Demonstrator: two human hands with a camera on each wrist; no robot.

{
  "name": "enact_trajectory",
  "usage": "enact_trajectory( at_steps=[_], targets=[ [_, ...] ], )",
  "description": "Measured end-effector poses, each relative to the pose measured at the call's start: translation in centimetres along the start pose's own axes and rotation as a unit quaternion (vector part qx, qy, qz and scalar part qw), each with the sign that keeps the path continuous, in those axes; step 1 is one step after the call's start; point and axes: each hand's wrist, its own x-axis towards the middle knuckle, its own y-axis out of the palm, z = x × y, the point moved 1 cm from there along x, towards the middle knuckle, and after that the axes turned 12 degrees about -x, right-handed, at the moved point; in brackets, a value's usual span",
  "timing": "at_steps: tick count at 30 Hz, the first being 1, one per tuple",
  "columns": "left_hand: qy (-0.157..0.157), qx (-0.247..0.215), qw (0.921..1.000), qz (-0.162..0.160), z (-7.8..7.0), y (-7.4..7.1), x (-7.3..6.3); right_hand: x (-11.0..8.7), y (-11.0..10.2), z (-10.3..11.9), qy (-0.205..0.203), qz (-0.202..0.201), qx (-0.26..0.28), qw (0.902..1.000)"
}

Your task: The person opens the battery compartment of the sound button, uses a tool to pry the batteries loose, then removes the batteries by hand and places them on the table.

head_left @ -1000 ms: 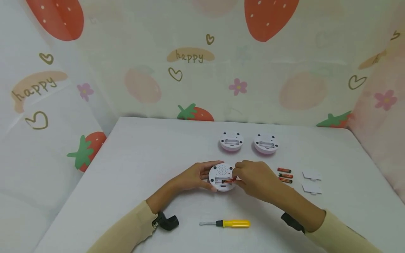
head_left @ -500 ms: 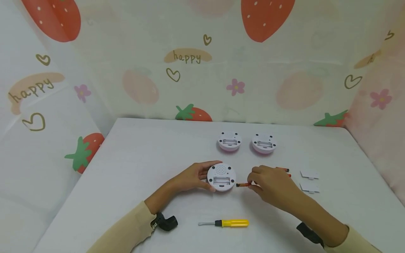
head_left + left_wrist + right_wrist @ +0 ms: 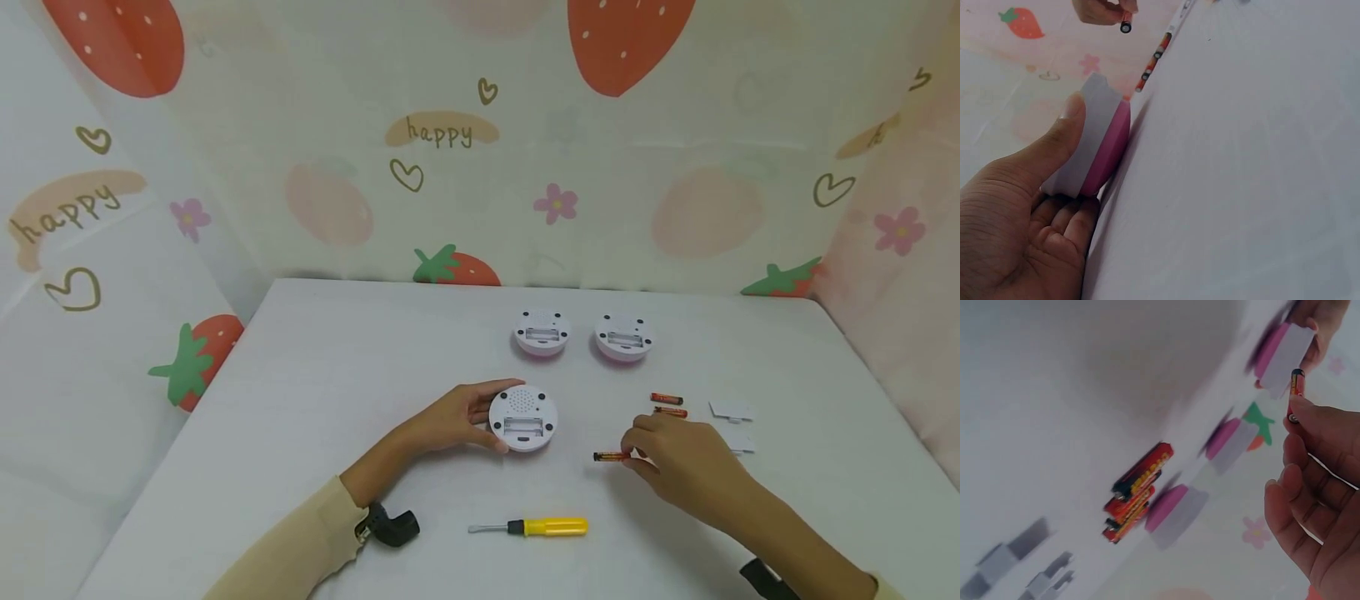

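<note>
My left hand grips a round white-and-pink device by its left edge, with the thumb on the near side, as the left wrist view also shows. The device's white underside faces up, with speaker holes, dark feet and an uncovered battery compartment that looks bare. To the right, my right hand pinches a small red-and-black battery between thumb and fingertips, clear of the device. Beyond that hand lie more red batteries, partly hidden behind it in the head view; the right wrist view shows several.
Two similar devices, one on the left and one on the right, sit underside up at the back. White battery covers lie beyond the right hand, one partly hidden. A yellow-handled screwdriver lies near the front of the white table.
My right hand has drawn the battery out from over the device's compartment and carried it right and toward me. The left hand keeps its hold on the device.
</note>
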Motion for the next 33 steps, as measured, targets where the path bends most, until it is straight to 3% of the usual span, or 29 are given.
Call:
enact_trajectory(
  at_steps=[7,13,18,33],
  targets=[
    [-0.001,-0.005,1.0,0.001,0.2,0.0,0.0,-1.9,0.7,-1.0,0.012,-0.015,-0.002,0.9998],
    [-0.002,-0.003,1.0,0.004,0.3,0.0,0.1,-3.1,1.2,-1.7,0.036,0.013,-0.006,0.9993],
    [0.0,-0.01,0.9999,0.002,0.3,-0.1,0.1,-4.0,1.6,-2.3,0.041,0.009,-0.013,0.999],
    [-0.002,-0.016,0.9999,0.001,0.4,-0.2,0.1,-4.7,2.0,-3.7,0.062,0.024,-0.01,0.9977]
  ],
)
